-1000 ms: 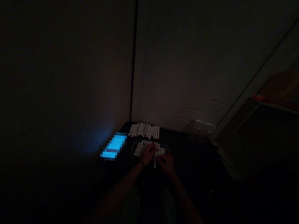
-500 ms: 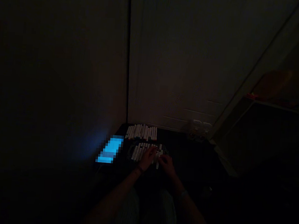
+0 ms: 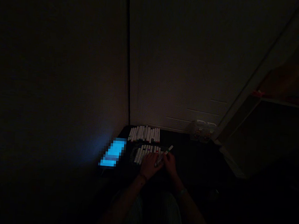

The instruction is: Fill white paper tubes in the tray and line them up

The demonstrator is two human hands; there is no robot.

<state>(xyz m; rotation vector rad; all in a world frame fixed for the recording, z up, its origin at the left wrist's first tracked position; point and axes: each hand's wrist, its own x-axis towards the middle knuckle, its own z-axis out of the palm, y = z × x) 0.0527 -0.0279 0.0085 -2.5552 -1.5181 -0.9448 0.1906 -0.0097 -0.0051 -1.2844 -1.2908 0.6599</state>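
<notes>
A white marker with a green band slants between my two hands. My right hand is closed on its middle, and the upper end sticks out past the fingers. My left hand is at the marker's lower end, its fingers curled around that end, though darkness blurs the exact contact. Just beyond and left of it lies a near row of white markers side by side, several with coloured bands; my left hand hides part of this row. A second row of white markers lies farther back, close to the wall.
A glowing blue, pixelated screen lies left of the markers. Two clear containers stand at the back right of the dark tabletop. A wall rises behind, and a shelf-like unit is at the right. The room is very dim.
The marker at my right hand has gone from nearly upright in view to a slant up and right. My left hand has drawn back off the row toward it. The view has shifted slightly.
</notes>
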